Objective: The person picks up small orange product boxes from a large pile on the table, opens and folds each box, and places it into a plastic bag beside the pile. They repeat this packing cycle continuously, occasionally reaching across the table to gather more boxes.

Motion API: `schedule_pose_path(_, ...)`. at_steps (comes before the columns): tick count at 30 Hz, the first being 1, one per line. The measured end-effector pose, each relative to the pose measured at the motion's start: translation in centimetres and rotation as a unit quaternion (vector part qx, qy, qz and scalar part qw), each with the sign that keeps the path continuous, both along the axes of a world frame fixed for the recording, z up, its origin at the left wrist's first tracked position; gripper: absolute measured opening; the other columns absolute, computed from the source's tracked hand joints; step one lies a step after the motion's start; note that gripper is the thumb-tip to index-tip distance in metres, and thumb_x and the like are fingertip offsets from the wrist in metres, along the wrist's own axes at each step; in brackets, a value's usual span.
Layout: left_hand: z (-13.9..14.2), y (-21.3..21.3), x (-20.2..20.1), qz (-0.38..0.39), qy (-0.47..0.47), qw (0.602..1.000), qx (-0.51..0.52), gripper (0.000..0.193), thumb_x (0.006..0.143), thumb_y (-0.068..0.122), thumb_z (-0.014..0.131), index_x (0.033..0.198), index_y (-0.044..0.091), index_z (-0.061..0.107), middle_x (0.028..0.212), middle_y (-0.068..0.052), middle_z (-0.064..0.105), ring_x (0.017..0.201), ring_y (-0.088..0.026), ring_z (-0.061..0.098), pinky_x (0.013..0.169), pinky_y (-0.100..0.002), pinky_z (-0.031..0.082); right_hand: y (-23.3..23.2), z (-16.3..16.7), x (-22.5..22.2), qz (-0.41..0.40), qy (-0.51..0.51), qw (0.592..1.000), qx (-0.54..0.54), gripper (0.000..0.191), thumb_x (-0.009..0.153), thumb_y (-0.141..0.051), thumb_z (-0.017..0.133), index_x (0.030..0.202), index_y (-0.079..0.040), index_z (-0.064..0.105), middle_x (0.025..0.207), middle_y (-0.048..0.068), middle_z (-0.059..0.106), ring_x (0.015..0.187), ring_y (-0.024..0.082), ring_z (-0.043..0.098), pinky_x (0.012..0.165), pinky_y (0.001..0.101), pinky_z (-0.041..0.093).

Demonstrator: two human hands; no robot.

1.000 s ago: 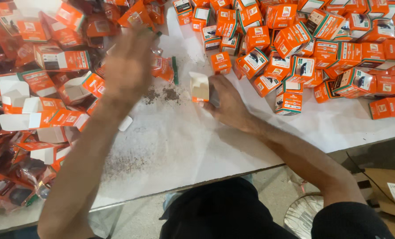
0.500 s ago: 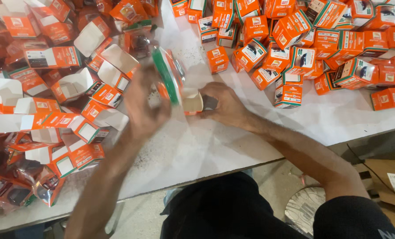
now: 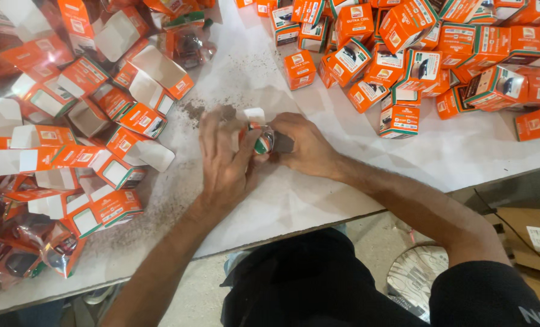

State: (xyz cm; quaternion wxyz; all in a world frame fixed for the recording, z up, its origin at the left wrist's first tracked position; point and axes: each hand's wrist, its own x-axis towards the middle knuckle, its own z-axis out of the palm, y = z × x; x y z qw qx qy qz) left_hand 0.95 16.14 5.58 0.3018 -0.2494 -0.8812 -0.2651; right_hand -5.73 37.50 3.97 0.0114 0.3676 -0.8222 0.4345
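My left hand [image 3: 224, 158] and my right hand [image 3: 303, 145] meet at the middle of the white table [image 3: 318, 200]. Between them they hold a small open orange-and-white carton [image 3: 253, 121] and a clear packet with a green and orange band [image 3: 262, 143] that is partly pushed into it. The left fingers press the packet from the left. The right fingers grip the carton's far end, where a dark part [image 3: 283, 143] shows. Most of the carton is hidden by my fingers.
A heap of open, flat orange cartons [image 3: 88, 115] lies on the left, with clear packets [image 3: 21, 254] at the lower left. Closed orange boxes [image 3: 427, 54] are piled at the upper right. Dark crumbs [image 3: 197, 112] dot the table. Brown cardboard [image 3: 527, 233] lies on the floor at the right.
My left hand came down from the left heap with a packet and joined the right hand. The packet now sits against the carton held in the middle.
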Motion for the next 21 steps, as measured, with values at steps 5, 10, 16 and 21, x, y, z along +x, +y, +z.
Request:
schedule_pose_path(5, 0.2, 1.3, -0.4, 0.053, -0.043, 0.997, -0.023, 0.024, 0.089, 0.014, 0.078, 0.111, 0.007, 0.071, 0.161, -0.029, 0.033, 0.149, -0.057, 0.027, 0.12, -0.074, 0.022, -0.4, -0.1, 0.8, -0.027, 0.029, 0.999, -0.001, 0.064, 0.068, -0.014, 0.089, 0.123, 0.002, 0.06, 0.123, 0.022, 0.062, 0.118, 0.042, 0.058, 0.098, 0.0471, 0.049)
schedule_pose_path(10, 0.6, 2.4, -0.9, 0.062, -0.113, 0.981, 0.144, 0.018, 0.085, 0.008, 0.077, 0.1, 0.004, 0.069, 0.151, -0.031, 0.038, 0.14, -0.049, 0.036, 0.114, -0.058, 0.036, -0.3, 0.6, 0.8, 0.005, 0.022, 1.0, -0.005, 0.06, 0.074, -0.013, 0.087, 0.127, -0.001, 0.061, 0.12, 0.016, 0.066, 0.114, 0.038, 0.062, 0.098, 0.0456, 0.051)
schedule_pose_path(16, -1.5, 1.6, -2.2, 0.055, -0.357, 0.845, 0.395, 0.038, 0.089, 0.008, 0.073, 0.119, 0.001, 0.051, 0.097, -0.011, 0.07, 0.08, -0.014, 0.065, 0.066, -0.029, 0.053, -0.4, 0.6, 1.7, -0.036, -0.043, 0.998, -0.033, 0.067, 0.081, -0.017, 0.087, 0.135, -0.001, 0.051, 0.128, 0.015, 0.065, 0.121, 0.036, 0.062, 0.101, 0.0437, 0.05)
schedule_pose_path(21, -1.8, 1.0, -2.9, 0.034, -0.325, 0.878, 0.35, 0.023, 0.091, 0.004, 0.065, 0.113, -0.003, 0.065, 0.092, -0.006, 0.069, 0.072, -0.01, 0.061, 0.058, -0.027, 0.048, -0.7, 0.6, 1.8, -0.004, 0.097, 0.995, 0.015, 0.06, 0.078, -0.012, 0.087, 0.133, -0.007, 0.061, 0.131, 0.014, 0.065, 0.124, 0.035, 0.061, 0.102, 0.045, 0.052)
